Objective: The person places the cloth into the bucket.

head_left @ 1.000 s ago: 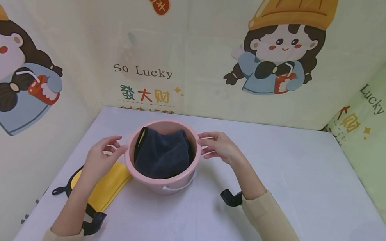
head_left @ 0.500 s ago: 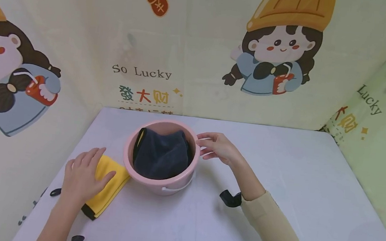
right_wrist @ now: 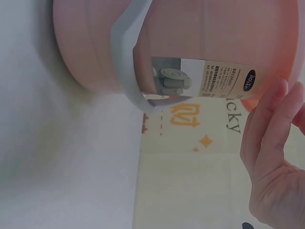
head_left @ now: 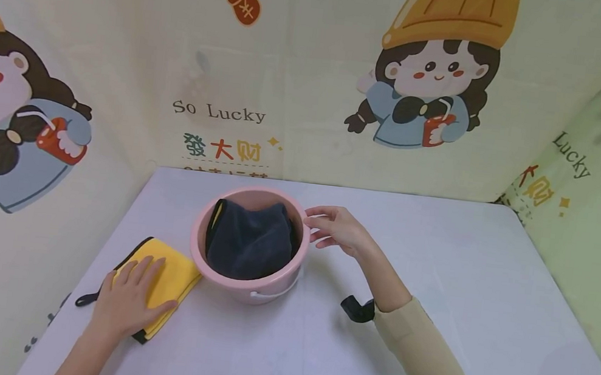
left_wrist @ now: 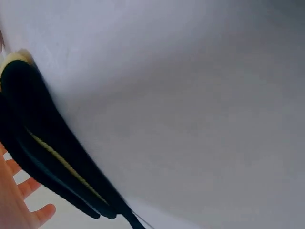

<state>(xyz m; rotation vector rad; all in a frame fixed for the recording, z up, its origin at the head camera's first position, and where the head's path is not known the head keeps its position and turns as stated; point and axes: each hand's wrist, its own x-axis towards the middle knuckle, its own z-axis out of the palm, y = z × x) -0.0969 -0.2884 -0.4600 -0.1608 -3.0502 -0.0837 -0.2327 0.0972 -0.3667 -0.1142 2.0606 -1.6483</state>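
My left hand lies palm down with fingers spread over a folded yellow towel with black edging, left of a pink bucket. In the left wrist view, the towel's dark folded layers show in front of fingers at the lower left. My right hand is at the bucket's right rim, its fingertips against it. The right wrist view shows those fingers fairly straight beside the rim. Inside the bucket sits a bunched dark navy cloth with a yellow-lined edge.
The bucket stands on a white table, its pale handle hanging down in front. A printed label is stuck on its side. Cartoon-printed fabric walls rise behind the table and at both sides.
My left hand has left the bucket's left rim and moved down and left onto the yellow towel, its fingers spreading. My right hand stays at the rim.
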